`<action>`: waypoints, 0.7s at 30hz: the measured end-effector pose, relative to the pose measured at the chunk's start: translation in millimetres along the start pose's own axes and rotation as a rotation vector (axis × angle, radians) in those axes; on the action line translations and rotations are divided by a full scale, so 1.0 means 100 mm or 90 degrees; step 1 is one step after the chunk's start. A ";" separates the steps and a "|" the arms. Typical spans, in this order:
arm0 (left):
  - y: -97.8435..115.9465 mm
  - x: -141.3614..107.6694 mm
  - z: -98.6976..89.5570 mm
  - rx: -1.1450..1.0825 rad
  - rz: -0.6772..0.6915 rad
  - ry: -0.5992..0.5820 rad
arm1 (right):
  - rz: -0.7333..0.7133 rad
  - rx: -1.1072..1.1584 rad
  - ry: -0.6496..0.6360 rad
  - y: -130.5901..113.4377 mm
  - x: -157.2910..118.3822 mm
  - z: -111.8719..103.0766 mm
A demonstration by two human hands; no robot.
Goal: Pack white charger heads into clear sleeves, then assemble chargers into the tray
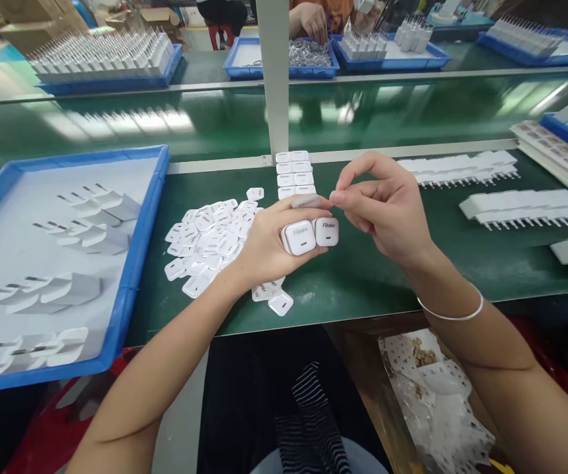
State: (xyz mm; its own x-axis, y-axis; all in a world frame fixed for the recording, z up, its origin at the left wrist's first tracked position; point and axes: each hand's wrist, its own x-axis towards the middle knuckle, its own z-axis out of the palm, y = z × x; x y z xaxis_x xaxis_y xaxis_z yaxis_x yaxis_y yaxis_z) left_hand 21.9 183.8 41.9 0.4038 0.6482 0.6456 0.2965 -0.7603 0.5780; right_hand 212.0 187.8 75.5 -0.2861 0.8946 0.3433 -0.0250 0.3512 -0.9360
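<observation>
Two white charger blocks [300, 237] marked "Fibaks" sit side by side in my left hand [268, 240], their labelled faces with a small port turned toward me. A flat white cap [306, 201] lies along the upper fingers of the same hand. My right hand [387, 204] is just to the right, thumb and index finger pressed together near that cap's edge; what they hold, if anything, is too small to tell. Loose white caps [209, 240] are heaped on the green bench left of and under my left hand. Behind it, more caps [295, 174] stand in two neat columns.
A blue-rimmed tray [133, 263] with charger blocks is at left. Rows of blocks [525, 205] lie at right. Beyond the post [274, 79], a person's hand [313, 23] reaches into a tray of metal parts. A box with plastic bags [436, 395] is below.
</observation>
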 end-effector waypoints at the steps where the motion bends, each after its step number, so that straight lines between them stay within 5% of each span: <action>1: 0.01 0.00 -0.01 0.002 -0.012 -0.007 | -0.011 -0.007 0.012 0.01 0.01 0.00; 7: 0.04 -0.01 0.00 -0.018 -0.040 -0.067 | -0.020 -0.069 -0.028 0.11 0.06 0.02; 21: 0.07 0.03 -0.03 -0.112 -0.053 -0.015 | 0.143 0.022 -0.187 0.04 0.01 0.07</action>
State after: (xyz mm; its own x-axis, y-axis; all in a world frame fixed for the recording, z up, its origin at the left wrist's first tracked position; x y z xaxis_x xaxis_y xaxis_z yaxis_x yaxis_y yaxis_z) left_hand 22.3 180.1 49.7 0.4044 0.7059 0.5815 0.1740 -0.6836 0.7088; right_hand 205.3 187.9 71.2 -0.5502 0.8294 0.0966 0.0391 0.1412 -0.9892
